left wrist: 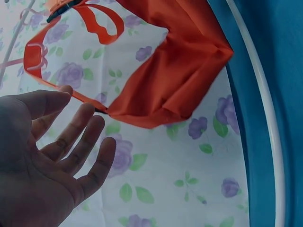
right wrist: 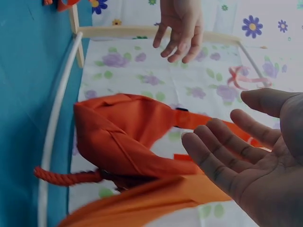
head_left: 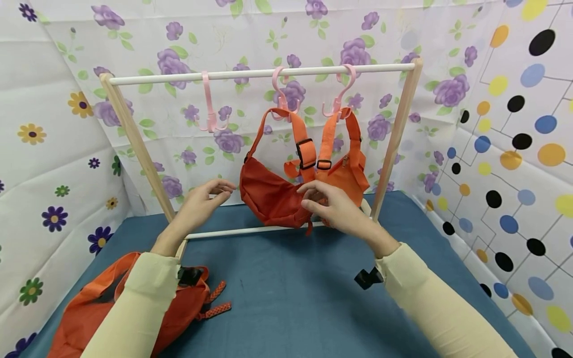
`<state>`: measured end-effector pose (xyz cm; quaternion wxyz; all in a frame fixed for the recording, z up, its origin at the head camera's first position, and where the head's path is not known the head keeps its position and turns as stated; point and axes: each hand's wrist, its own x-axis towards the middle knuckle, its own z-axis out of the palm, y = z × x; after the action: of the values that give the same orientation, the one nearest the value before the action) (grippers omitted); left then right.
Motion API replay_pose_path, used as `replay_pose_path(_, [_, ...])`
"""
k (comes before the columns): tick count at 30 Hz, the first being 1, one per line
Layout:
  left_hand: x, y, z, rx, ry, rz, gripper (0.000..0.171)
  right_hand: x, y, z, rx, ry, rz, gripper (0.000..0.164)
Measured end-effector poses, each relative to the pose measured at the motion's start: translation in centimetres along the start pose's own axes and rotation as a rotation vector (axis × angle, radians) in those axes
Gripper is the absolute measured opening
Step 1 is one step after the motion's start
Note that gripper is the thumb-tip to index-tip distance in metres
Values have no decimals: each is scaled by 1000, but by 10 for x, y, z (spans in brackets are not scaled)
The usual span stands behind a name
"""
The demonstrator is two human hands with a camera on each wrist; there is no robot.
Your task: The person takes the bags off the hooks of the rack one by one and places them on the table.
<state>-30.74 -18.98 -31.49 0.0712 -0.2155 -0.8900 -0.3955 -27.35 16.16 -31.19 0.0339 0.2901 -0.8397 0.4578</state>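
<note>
A dark orange-red sling bag hangs by its strap from the middle pink hook. Beside it, a lighter orange bag hangs from the right pink hook. My left hand is held left of the red bag, fingers loosely bent and apart from it; in the left wrist view its palm is bare. In the head view my right hand overlaps the two bags; the right wrist view shows its fingers relaxed with nothing gripped. Whether they touch a bag I cannot tell.
Another red bag lies at the front left, partly under my left sleeve. A third pink hook hangs bare on the white rail of the wooden-legged rack. Blue cloth covers the table; patterned sheets stand behind and at both sides.
</note>
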Motion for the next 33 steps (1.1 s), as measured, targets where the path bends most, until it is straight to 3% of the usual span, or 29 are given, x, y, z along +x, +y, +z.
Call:
replay_pose_path(12, [23, 16, 12, -55, 88, 35, 31, 7, -17, -35, -101, 101, -38, 33])
replay_pose_path(25, [35, 25, 20, -92, 149, 59, 28, 15, -26, -55, -122, 126, -67, 31])
replay_pose_path(33, [47, 31, 21, -93, 209, 100, 35, 31, -41, -68, -202, 181, -151, 31])
